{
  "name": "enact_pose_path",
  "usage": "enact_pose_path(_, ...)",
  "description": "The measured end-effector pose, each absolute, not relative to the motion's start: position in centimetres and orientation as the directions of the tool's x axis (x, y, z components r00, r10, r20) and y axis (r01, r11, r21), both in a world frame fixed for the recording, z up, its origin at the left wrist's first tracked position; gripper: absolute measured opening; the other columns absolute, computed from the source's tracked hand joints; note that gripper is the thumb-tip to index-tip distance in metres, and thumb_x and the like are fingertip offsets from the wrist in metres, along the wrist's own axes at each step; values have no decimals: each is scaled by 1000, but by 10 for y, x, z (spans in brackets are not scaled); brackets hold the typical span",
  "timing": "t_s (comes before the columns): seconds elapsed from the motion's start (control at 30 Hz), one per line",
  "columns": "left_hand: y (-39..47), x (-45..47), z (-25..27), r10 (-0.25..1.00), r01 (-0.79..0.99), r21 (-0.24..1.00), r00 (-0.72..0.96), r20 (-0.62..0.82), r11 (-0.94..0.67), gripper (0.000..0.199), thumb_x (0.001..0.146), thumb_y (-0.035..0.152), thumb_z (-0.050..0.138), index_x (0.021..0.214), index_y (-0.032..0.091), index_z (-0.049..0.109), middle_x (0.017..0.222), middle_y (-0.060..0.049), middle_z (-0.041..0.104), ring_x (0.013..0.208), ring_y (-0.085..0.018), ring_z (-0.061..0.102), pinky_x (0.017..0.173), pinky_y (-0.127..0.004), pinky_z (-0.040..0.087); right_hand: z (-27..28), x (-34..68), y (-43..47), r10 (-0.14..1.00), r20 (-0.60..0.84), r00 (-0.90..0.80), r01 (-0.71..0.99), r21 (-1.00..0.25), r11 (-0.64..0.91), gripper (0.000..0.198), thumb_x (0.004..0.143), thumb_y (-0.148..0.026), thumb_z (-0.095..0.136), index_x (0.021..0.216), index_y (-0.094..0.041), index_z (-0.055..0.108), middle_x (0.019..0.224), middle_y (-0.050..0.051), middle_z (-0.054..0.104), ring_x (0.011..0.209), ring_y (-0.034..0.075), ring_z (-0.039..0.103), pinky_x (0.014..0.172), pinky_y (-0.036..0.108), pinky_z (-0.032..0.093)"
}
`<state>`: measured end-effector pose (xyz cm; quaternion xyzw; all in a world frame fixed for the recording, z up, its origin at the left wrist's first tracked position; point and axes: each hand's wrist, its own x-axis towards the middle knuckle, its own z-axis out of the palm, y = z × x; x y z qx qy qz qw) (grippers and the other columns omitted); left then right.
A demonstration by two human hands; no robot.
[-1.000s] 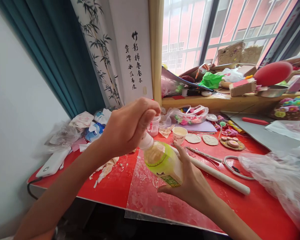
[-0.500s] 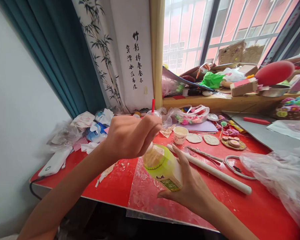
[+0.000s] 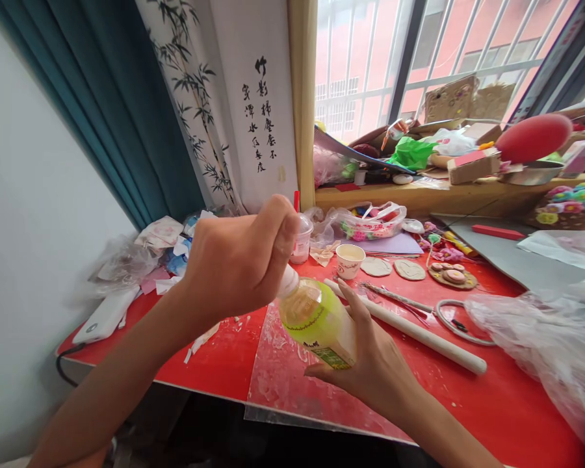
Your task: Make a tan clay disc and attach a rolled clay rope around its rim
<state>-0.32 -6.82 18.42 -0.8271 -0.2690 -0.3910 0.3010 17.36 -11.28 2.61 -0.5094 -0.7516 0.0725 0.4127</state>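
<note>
A plastic drink bottle with a yellow-green and white label leans toward the left over the red table. My right hand is wrapped round its lower body, thumb on the near side and fingers on the far side. My left hand is closed at the bottle's top, its knuckles facing me. Part of the white bottle cap shows below the curled fingers; the rest is hidden by the hand. Behind the bottle stands a small paper cup.
A rolling pin lies right of the bottle. Flat clay discs rest beyond it. A lidded cup with a red straw stands behind my left hand. A power bank, crumpled bags and a clear plastic bag flank the table.
My left hand has turned and shifted slightly left, showing more of the white cap and the straw cup. The right hand keeps its hold on the bottle.
</note>
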Motion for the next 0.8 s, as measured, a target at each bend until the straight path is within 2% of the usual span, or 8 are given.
enact_pose_path(0.1, -57, -10, 181, -113, 449, -519, 668, 736, -727, 21, 91, 21, 36, 77, 20, 52, 55, 3, 62, 43, -8, 54, 41, -22, 37, 28, 173, -114, 830, 540, -139, 692, -546, 472, 111, 61, -50, 76, 145, -29, 7, 138, 19, 46, 112, 36, 58, 81, 51, 54)
enact_pose_path(0.17, -50, -12, 179, -271, 305, -629, 709, 651, -715, 20, 89, 21, 35, 76, 21, 50, 53, 4, 60, 46, -9, 57, 40, -23, 39, 29, 172, -114, 833, 535, -143, 674, -563, 478, 111, 62, -49, 77, 145, -29, 7, 139, 19, 45, 109, 35, 60, 81, 49, 54)
enact_pose_path(0.23, -44, -14, 177, -368, 236, -671, 687, 626, -703, 22, 90, 22, 33, 75, 22, 49, 50, 4, 57, 46, -10, 58, 38, -24, 38, 30, 170, -115, 836, 527, -153, 660, -575, 483, 110, 62, -49, 77, 145, -29, 8, 141, 19, 42, 108, 34, 60, 82, 49, 54)
enact_pose_path(0.3, -42, -14, 176, -395, 221, -667, 659, 640, -712, 22, 90, 22, 32, 75, 21, 49, 47, 5, 54, 43, -11, 56, 37, -24, 36, 30, 169, -116, 837, 521, -167, 655, -576, 489, 109, 61, -49, 77, 144, -29, 9, 142, 19, 41, 107, 33, 60, 82, 49, 54)
enact_pose_path(0.37, -44, -13, 176, -319, 252, -615, 675, 665, -747, 20, 89, 19, 35, 76, 20, 50, 45, 5, 52, 40, -11, 53, 38, -24, 34, 30, 169, -117, 835, 523, -171, 660, -569, 492, 109, 61, -50, 78, 144, -28, 10, 142, 19, 41, 107, 33, 61, 82, 49, 54)
enact_pose_path(0.47, -52, -9, 177, -92, 400, -494, 699, 709, -772, 21, 90, 20, 37, 75, 19, 52, 43, 5, 50, 37, -9, 47, 39, -22, 30, 28, 169, -115, 829, 536, -159, 683, -547, 485, 107, 62, -50, 76, 144, -26, 11, 142, 20, 41, 110, 35, 59, 82, 50, 53)
enact_pose_path(0.67, -70, 2, 182, 319, 764, -421, 606, 729, -488, 30, 92, 27, 35, 71, 19, 56, 35, 6, 29, 30, -8, 22, 39, -24, 15, 25, 170, -114, 768, 625, -143, 756, -432, 492, 105, 67, -51, 72, 146, -23, 8, 128, 20, 56, 102, 35, 63, 75, 48, 56)
enact_pose_path(0.8, -73, 5, 187, 476, 835, -360, 538, 696, -417, 33, 89, 27, 35, 63, 19, 53, 36, 5, 22, 30, -9, 19, 41, -25, 16, 26, 170, -114, 688, 714, -128, 805, -330, 492, 104, 71, -51, 69, 148, -22, 5, 127, 19, 56, 102, 34, 63, 77, 48, 55)
